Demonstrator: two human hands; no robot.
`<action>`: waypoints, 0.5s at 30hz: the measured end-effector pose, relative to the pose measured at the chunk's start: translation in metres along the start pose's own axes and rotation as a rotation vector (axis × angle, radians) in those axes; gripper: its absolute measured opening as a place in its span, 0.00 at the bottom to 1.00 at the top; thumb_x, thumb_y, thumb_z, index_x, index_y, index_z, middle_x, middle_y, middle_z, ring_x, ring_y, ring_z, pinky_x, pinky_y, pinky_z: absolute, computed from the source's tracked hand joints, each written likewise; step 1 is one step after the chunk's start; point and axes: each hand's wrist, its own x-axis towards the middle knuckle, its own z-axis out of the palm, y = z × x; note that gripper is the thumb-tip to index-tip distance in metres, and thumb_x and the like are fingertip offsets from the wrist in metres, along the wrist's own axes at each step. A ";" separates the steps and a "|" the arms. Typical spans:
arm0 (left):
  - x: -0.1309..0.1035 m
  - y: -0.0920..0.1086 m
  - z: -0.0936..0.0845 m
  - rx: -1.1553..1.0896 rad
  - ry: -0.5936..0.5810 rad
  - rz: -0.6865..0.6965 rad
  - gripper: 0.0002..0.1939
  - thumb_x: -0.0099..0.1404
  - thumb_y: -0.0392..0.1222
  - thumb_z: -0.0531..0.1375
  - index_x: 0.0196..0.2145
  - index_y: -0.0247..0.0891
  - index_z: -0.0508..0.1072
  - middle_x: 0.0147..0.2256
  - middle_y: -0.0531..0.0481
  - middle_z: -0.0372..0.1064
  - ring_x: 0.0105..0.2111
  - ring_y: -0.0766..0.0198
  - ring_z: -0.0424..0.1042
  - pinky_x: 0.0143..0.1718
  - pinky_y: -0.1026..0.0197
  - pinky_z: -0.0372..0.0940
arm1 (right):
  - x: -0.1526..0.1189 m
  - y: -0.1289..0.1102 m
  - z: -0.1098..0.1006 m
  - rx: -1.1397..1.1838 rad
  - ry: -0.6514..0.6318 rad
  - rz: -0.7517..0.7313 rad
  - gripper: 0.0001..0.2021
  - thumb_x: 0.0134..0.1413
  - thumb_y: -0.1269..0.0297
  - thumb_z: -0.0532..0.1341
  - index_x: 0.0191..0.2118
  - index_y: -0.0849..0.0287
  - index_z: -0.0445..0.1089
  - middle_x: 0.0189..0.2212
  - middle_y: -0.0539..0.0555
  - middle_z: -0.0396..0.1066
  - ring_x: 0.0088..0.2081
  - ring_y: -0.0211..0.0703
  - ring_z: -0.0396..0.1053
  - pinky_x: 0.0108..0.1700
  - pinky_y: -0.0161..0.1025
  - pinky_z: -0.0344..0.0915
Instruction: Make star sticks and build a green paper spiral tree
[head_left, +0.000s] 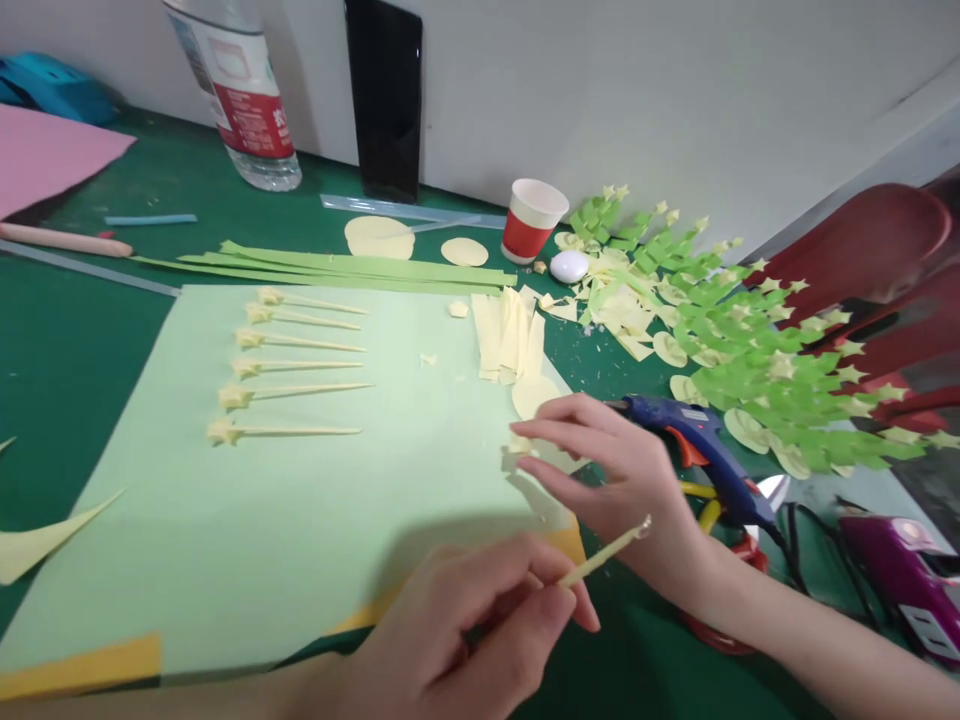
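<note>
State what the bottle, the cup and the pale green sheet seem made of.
Bottle: clear, glossy plastic, judging by its see-through, glinting base.
Cup: probably paper, fairly smooth, with a pale rim.
Pale green sheet: likely matte paper or card; thin, without glare.

Your left hand (480, 620) held a closed pinch, the thumb pressed against the curled index finger, with another fingertip showing just past that grip. Your left forearm (255, 692) ran in from the left, low behind the pinch. Your right hand (626, 475) reached beyond the left grip, its back turned upward. Its thumb lay below its outstretched fingers, the tips a little apart; whether they pressed on anything could not be told. Your right forearm (810, 620) slanted away from that wrist, down to the right of both hands. Both forearms were bare.
</note>
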 end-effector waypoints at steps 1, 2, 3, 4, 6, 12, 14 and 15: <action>0.000 0.000 0.000 -0.017 0.038 -0.004 0.12 0.64 0.46 0.46 0.27 0.39 0.62 0.15 0.60 0.47 0.15 0.71 0.48 0.16 0.68 0.48 | -0.001 -0.001 -0.007 0.059 0.029 0.097 0.06 0.49 0.69 0.60 0.35 0.59 0.72 0.31 0.53 0.68 0.28 0.35 0.64 0.28 0.33 0.66; 0.000 -0.001 0.000 -0.026 0.075 -0.006 0.12 0.64 0.47 0.46 0.28 0.39 0.62 0.15 0.60 0.47 0.15 0.71 0.48 0.17 0.68 0.48 | -0.001 -0.002 -0.014 0.126 0.049 0.202 0.06 0.48 0.68 0.61 0.34 0.57 0.73 0.30 0.51 0.69 0.26 0.34 0.64 0.27 0.32 0.66; 0.001 -0.003 0.000 -0.031 0.097 -0.007 0.13 0.64 0.47 0.46 0.28 0.39 0.62 0.15 0.61 0.48 0.15 0.71 0.48 0.17 0.68 0.49 | -0.002 -0.003 -0.020 0.197 0.058 0.303 0.06 0.46 0.67 0.62 0.33 0.55 0.73 0.30 0.50 0.70 0.25 0.33 0.63 0.26 0.31 0.66; 0.001 -0.005 -0.001 -0.029 0.105 -0.002 0.13 0.64 0.48 0.46 0.28 0.39 0.62 0.15 0.61 0.48 0.14 0.71 0.48 0.18 0.68 0.49 | -0.002 -0.004 -0.024 0.271 0.067 0.400 0.06 0.45 0.66 0.63 0.32 0.53 0.73 0.29 0.49 0.70 0.25 0.33 0.64 0.26 0.31 0.66; 0.004 -0.010 -0.004 -0.025 0.099 0.017 0.14 0.65 0.49 0.46 0.29 0.39 0.62 0.14 0.61 0.49 0.14 0.72 0.48 0.17 0.68 0.49 | -0.004 -0.007 -0.029 0.406 0.092 0.565 0.06 0.42 0.63 0.65 0.31 0.51 0.74 0.26 0.48 0.70 0.25 0.34 0.65 0.26 0.30 0.67; 0.009 -0.019 -0.012 -0.027 0.119 0.031 0.13 0.65 0.49 0.47 0.30 0.40 0.62 0.14 0.61 0.50 0.14 0.73 0.50 0.16 0.71 0.49 | -0.009 -0.013 -0.027 0.627 0.153 0.680 0.06 0.38 0.63 0.68 0.28 0.49 0.74 0.18 0.47 0.67 0.21 0.32 0.64 0.20 0.25 0.63; 0.010 -0.019 -0.013 -0.037 0.112 0.020 0.13 0.65 0.50 0.48 0.30 0.40 0.62 0.14 0.61 0.51 0.14 0.73 0.50 0.15 0.71 0.48 | -0.009 -0.014 -0.027 0.693 0.139 0.663 0.06 0.39 0.64 0.68 0.29 0.49 0.74 0.18 0.46 0.68 0.21 0.31 0.65 0.20 0.24 0.63; 0.010 -0.019 -0.013 -0.045 0.113 0.015 0.13 0.65 0.51 0.48 0.30 0.40 0.62 0.14 0.61 0.51 0.14 0.73 0.50 0.15 0.71 0.47 | -0.009 -0.014 -0.027 0.725 0.125 0.654 0.06 0.40 0.65 0.67 0.29 0.48 0.74 0.18 0.46 0.69 0.21 0.30 0.66 0.21 0.23 0.64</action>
